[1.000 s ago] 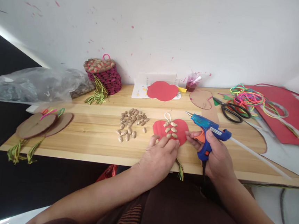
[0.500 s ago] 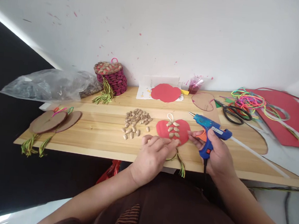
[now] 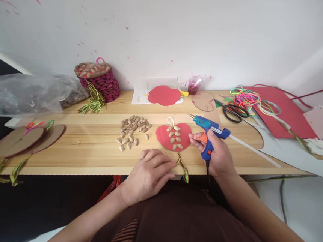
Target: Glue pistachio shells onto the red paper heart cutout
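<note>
My right hand (image 3: 221,156) is wrapped round the handle of a blue hot glue gun (image 3: 206,125), fingers by its orange trigger. The nozzle points left, above the right lobe of a red heart-like cutout (image 3: 163,134). Two rows of nuts in tan shells (image 3: 172,140) lie on that cutout, with a white loop (image 3: 170,120) at its top and a green-yellow tassel (image 3: 185,172) below. Near the table's front edge, my left hand (image 3: 151,174) is palm down, holding nothing visible, thumb and fingertips apart. A loose pile of nuts (image 3: 134,125) lies left of the cutout.
Black scissors (image 3: 232,114) and tangled coloured cords (image 3: 246,98) lie at the right by red sheets (image 3: 286,117). Behind stand a cup of dark red liquid (image 3: 193,88) and a purple woven basket-like piece (image 3: 102,84). Cardboard discs (image 3: 18,142) and a plastic bag (image 3: 25,92) are left.
My left hand has drawn back from the cutout's lower edge toward the table's front, uncovering a nut there. The view has swung right. The glue gun stays in my right hand.
</note>
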Tool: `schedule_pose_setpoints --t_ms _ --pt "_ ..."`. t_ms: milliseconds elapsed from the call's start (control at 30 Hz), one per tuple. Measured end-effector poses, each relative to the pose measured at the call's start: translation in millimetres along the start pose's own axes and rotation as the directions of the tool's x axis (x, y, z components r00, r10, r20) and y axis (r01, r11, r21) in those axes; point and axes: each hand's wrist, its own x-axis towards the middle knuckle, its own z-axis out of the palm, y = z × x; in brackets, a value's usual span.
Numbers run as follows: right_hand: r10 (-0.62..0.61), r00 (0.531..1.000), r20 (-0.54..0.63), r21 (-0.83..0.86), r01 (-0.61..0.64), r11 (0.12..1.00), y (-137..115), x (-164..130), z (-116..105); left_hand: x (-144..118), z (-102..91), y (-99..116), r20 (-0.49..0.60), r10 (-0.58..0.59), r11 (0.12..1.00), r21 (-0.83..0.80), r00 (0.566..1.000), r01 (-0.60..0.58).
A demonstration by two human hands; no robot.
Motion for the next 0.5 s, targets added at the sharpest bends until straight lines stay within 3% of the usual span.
schedule_pose_setpoints --t_ms 100,167,300,400,500 --pt "-0.001 1.000 -0.004 -0.014 0.001 1.000 0.2 0.1 0.4 4.2 1.3 3.7 0.116 0.235 0.968 -0.117 0.965 -0.222" --pt "0.000 1.000 -0.006 -0.013 0.000 1.000 0.3 0.1 0.8 6.1 1.7 4.5 0.105 0.310 0.941 -0.174 0.945 -0.289" --pt "-0.003 1.000 -0.003 0.002 0.003 1.000 0.0 -0.4 1.6 8.5 3.3 3.1 0.049 0.178 0.979 -0.112 0.983 -0.172" --pt "0.001 1.000 0.009 -0.002 -0.001 1.000 -0.3 -0.6 1.3 10.1 6.8 3.3 0.140 0.103 0.995 -0.022 0.985 -0.101" --pt "-0.006 1.000 0.018 -0.006 0.006 1.000 -0.6 -0.5 0.8 10.9 12.1 5.3 0.218 0.118 0.990 0.054 0.969 -0.132"
